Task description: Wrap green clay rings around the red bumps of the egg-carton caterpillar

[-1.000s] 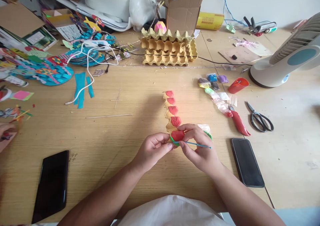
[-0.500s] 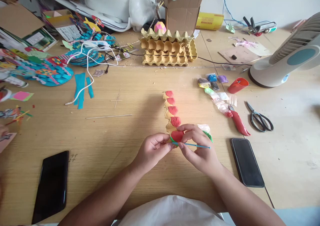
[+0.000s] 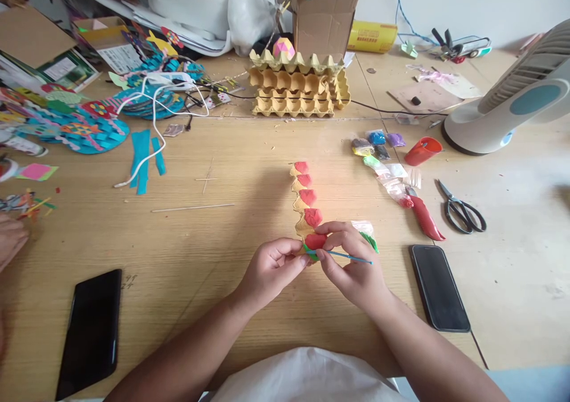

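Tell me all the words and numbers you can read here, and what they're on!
No text reads clearly.
Yellow box: red print, too blurred.
White label on the cardboard box: too small.
Label on the green booklet: too small.
Pencil marks on the table by the black phone: too faint.
No text on the egg-carton strip or the blue stick.

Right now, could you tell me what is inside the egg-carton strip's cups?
Red clay lumps sit in the egg-carton strip. The left hand and the right hand, holding a blue stick, partly cover the nearest; cup bottoms are hidden.
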Motion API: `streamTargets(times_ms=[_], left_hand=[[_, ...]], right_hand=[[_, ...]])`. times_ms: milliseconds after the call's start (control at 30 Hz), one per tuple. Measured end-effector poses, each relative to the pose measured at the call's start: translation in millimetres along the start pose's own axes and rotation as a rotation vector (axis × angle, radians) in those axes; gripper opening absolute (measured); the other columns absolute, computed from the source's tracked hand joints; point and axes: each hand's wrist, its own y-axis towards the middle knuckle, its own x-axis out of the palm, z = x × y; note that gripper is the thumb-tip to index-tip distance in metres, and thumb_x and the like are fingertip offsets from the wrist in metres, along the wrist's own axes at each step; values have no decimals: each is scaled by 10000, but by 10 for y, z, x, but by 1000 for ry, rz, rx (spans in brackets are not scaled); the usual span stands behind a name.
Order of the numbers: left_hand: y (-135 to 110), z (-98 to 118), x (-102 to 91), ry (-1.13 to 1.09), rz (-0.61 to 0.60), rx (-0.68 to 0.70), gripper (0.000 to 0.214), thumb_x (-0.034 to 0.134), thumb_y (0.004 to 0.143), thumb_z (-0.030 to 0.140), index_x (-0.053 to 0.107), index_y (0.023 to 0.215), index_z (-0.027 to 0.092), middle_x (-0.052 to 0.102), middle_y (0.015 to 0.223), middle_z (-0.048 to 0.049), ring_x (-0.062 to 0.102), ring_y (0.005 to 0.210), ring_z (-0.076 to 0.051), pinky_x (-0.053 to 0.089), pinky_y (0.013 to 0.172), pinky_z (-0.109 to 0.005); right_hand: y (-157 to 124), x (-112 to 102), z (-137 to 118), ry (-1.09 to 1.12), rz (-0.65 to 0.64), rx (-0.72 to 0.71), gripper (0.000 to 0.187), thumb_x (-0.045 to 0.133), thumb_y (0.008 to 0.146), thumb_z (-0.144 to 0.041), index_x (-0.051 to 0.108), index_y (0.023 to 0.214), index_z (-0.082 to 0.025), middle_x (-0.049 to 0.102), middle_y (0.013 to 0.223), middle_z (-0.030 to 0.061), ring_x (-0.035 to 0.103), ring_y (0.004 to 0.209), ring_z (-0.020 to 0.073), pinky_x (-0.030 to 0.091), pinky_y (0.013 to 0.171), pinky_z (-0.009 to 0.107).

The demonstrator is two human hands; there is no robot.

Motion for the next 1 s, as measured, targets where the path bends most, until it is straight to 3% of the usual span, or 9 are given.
streamTargets(times_ms=[233, 533, 1000], left_hand=[[12, 10, 1, -8, 3, -25, 255, 768, 888, 383, 805, 974, 145, 708, 832, -58, 628, 811, -169, 499, 735, -261], [-2, 16, 4, 33, 3, -22, 256, 750, 901, 389, 786, 901, 135, 699, 811, -57, 630, 799, -171, 507, 728, -270], [-5, -25, -3, 50, 15, -21, 219, 746, 906, 356, 783, 915, 141, 691, 802, -52, 623, 779, -168, 505, 710, -266]], right_hand=[[2, -23, -30, 44, -27, 11, 105, 674, 933, -147, 647, 894, -241, 698, 1133, 103, 686, 1107, 264, 575, 917, 429], [-14, 8, 1, 4, -23, -9, 163, 677, 936, -113, 695, 1011, -256, 695, 1103, 82, 677, 1085, 245, 564, 914, 412], [-2, 9, -32, 19, -11, 41, 109, 676, 933, -141, 651, 909, -244, 695, 1053, 90, 678, 1032, 254, 566, 869, 416]])
